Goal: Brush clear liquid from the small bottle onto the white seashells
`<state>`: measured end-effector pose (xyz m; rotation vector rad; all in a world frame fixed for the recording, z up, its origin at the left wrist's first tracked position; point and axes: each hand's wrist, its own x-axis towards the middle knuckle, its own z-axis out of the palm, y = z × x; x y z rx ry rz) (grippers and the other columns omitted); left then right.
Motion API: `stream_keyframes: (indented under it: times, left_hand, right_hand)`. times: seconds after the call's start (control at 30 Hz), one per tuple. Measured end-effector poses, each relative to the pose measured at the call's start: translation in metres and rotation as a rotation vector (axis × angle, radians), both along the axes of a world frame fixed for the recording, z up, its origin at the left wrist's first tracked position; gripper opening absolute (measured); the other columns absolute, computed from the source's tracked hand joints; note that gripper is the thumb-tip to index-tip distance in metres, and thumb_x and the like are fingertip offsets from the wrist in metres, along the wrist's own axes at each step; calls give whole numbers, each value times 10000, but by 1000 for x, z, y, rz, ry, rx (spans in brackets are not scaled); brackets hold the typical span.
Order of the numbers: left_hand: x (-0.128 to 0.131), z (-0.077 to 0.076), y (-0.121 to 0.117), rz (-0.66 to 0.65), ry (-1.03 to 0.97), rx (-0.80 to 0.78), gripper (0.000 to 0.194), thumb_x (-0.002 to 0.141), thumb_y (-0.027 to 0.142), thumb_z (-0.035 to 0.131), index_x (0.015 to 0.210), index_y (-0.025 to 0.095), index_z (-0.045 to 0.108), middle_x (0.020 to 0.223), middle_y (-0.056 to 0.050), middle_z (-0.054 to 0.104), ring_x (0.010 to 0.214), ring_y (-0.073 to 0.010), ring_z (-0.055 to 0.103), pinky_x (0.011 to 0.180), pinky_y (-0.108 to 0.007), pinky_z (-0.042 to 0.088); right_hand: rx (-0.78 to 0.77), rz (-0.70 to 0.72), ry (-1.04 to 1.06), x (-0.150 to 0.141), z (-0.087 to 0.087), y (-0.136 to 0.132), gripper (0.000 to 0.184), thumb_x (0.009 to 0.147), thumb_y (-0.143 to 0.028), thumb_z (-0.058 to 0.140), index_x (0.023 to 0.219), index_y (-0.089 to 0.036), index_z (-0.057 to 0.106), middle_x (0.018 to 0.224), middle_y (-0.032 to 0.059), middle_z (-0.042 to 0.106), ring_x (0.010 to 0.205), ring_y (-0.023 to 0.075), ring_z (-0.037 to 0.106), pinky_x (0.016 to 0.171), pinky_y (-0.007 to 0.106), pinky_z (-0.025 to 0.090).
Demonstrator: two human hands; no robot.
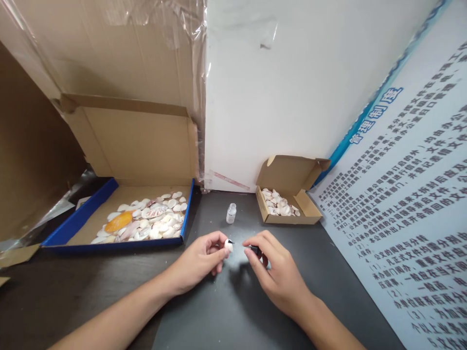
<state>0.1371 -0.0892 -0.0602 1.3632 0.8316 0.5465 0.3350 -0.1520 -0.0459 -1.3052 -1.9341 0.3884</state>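
My left hand pinches a small white seashell between thumb and fingertips. A small dark tip shows at the top of the shell; I cannot tell whether it is a mark or a separate piece. Just to the right, my right hand is closed around a small black cap, level with the shell and a short gap away. Whether a brush sticks out of the cap is too small to make out. Beyond both hands stands a small clear glass bottle, upright and without a lid, with a pale label.
At left, an open blue-edged cardboard box holds many shells, among them a large orange one. A smaller open carton with white shells stands back right. A white panel rises behind; a printed board leans along the right.
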Motion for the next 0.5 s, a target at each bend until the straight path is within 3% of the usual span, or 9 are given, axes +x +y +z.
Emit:
stream_keyframes:
  times: [0.5]
  left_hand:
    - [-1,-2,2,-4,-16,41,392,818,525,615,871,161,477,645,75,432,511,-46,401,493,-183,335]
  right_hand:
    - [14,-3,30,-1,2,-1,129,979,-224,483,995,-207,610,890,30,591,724,121,575,651,230,459]
